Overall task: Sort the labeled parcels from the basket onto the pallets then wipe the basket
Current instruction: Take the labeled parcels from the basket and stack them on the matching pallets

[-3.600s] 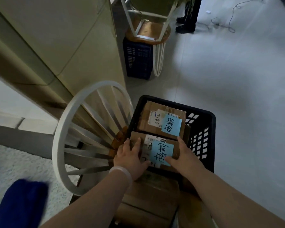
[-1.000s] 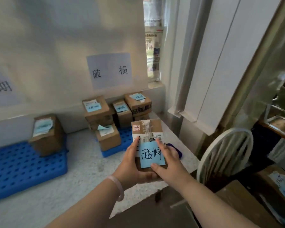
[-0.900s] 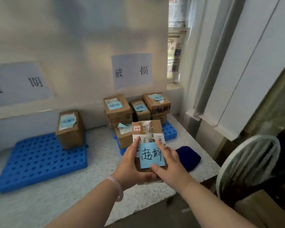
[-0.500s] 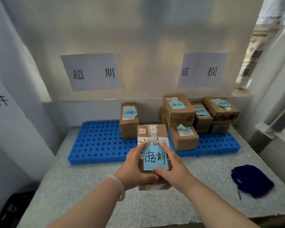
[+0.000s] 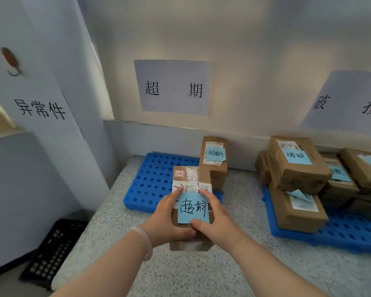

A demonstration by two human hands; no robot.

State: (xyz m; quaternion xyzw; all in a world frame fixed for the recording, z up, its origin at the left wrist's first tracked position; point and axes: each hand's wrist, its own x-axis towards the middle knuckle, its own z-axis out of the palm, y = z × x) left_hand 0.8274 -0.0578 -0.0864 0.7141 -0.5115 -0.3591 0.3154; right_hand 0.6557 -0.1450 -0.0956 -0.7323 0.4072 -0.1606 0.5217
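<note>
Both hands, left hand and right hand, clasp the parcel above the counter; best set it flat on the left pallet, beside its matching box

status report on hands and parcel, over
Left hand and right hand both grip one parcel, blue note reading 超期. Held at front edge of left pallet, under the 超期 sign. Other parcel stands at its back right.
</note>
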